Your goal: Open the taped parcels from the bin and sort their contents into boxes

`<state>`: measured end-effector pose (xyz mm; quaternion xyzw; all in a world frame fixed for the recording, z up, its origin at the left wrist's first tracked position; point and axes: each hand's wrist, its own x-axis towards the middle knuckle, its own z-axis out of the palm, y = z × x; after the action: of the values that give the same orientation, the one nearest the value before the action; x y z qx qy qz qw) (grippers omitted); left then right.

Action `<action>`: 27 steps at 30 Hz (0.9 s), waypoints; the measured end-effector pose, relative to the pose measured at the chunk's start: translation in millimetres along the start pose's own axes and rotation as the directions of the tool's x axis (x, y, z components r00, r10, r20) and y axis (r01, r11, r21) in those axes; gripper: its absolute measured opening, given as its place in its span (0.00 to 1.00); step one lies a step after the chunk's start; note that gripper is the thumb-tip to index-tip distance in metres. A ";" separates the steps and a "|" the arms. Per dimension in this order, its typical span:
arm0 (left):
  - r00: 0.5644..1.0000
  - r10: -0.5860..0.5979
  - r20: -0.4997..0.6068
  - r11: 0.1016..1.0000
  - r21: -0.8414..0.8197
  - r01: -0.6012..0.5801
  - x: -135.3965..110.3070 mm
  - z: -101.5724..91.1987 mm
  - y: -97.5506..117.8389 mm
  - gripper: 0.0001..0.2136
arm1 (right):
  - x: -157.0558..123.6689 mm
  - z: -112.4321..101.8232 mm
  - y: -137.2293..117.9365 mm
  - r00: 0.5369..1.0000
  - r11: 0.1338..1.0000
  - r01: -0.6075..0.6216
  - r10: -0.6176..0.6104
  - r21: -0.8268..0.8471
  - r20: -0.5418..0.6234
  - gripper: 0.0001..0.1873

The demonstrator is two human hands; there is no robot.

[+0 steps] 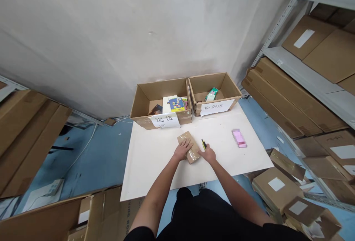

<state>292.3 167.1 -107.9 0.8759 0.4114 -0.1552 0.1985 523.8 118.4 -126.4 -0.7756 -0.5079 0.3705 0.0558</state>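
A small brown cardboard box (pixel 194 154) with shiny clear tape lies slanted on the white table (pixel 149 159). My left hand (pixel 182 150) rests flat on its top near the left edge, fingers stretched out. Close to the box's right side, my right hand (pixel 208 154) is closed around a yellow and black utility knife (pixel 204 145), which points away from me. The fingers of my right hand reach toward the box's edge; whether they touch it I cannot tell. No blade can be made out at this size.
Behind stand two open cartons with handwritten labels: the left carton (pixel 144 123) holds books, the right carton (pixel 235 100) a few small packs. A blurred pink item (pixel 239 138) lies at right. Shelves of boxes (pixel 307 37) and stacked parcels (pixel 277 185) flank the table's right side.
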 end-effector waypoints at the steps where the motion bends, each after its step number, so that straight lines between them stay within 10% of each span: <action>1: 1.000 -0.023 -0.015 1.000 -0.003 0.023 1.0 8.0 0.5 0.53 | -3.8 3.9 5.6 1.000 1.000 -0.012 0.012 0.002 0.027 0.34; 8: 0.846 -0.489 -0.212 0.870 -0.053 0.490 -12.6 71.2 47.6 0.37 | 36.3 -16.2 -38.6 0.998 0.999 0.017 -0.014 0.039 -0.068 0.32; 16: 0.835 -0.502 -0.226 0.861 -0.039 0.507 -12.8 74.9 53.7 0.29 | 28.4 -14.9 10.2 0.988 0.862 0.001 -0.078 0.507 0.132 0.21; 27: 0.849 -0.518 -0.104 0.855 -0.084 0.511 -14.8 59.5 55.2 0.32 | 3.6 -18.8 31.9 0.949 0.877 0.009 -0.159 0.480 0.272 0.24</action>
<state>319.9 96.9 -141.3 0.7361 0.6462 -0.1377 0.1474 560.2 111.6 -129.5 -0.6492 -0.4381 0.5949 0.1809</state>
